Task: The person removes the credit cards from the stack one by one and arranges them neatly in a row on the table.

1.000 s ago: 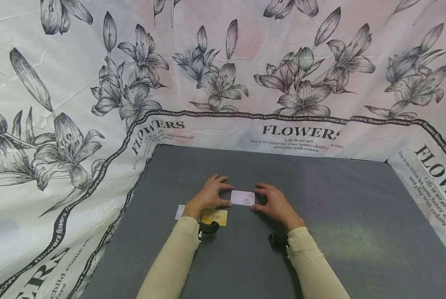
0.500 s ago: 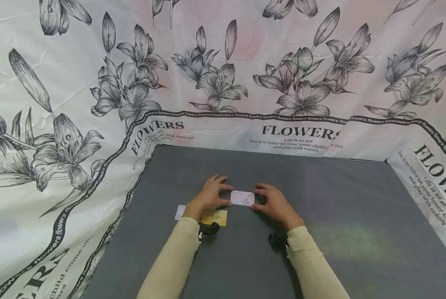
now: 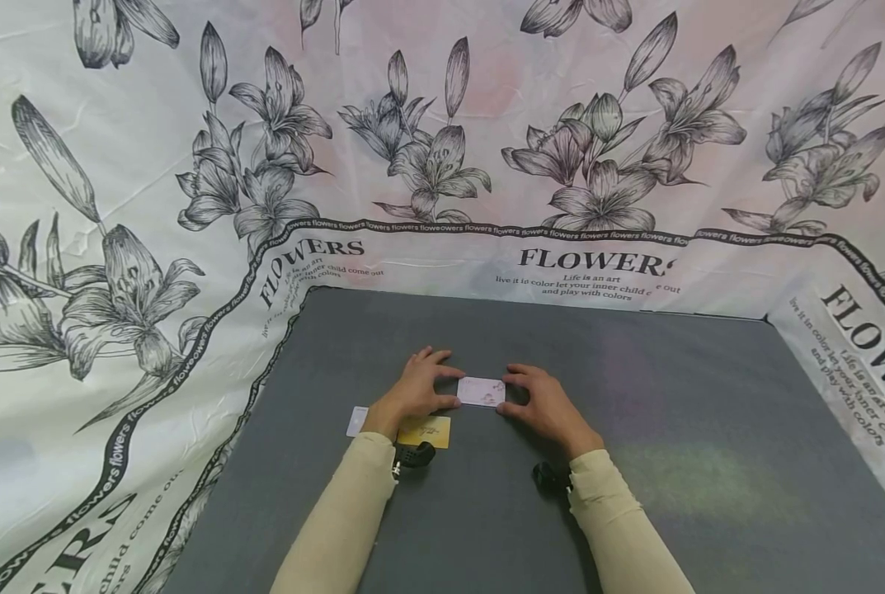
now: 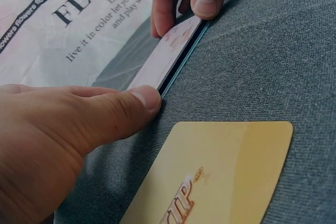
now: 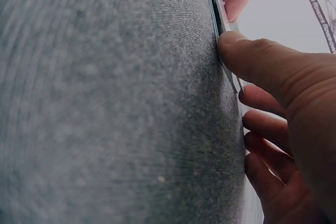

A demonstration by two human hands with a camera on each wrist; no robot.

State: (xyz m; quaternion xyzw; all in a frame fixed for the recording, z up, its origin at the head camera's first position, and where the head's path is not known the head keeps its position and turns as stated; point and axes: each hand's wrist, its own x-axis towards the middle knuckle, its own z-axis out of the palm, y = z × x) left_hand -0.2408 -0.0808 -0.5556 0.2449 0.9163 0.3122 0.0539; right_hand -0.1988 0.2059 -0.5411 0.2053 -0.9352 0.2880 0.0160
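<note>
A pale pink card [image 3: 482, 392] with a small floral print lies between my two hands in the head view. My left hand [image 3: 417, 386] pinches its left end by thumb and fingers, and my right hand [image 3: 549, 404] pinches the right end. In the left wrist view a dark gap runs under the pink card, above a thin teal edge [image 4: 187, 60] close to the grey surface. The left thumb [image 4: 146, 98] and right thumb [image 5: 233, 40] press at the near corners. A yellow card [image 4: 226, 166] with "VIP"-like lettering lies flat by the left wrist.
Left of the left wrist lies a white card [image 3: 356, 421], partly hidden behind the hand. The grey table [image 3: 680, 396] extends to the right. White flower-printed cloth [image 3: 427, 264] rises along its back and sides. A black wrist camera [image 3: 415, 454] sits close to the yellow card.
</note>
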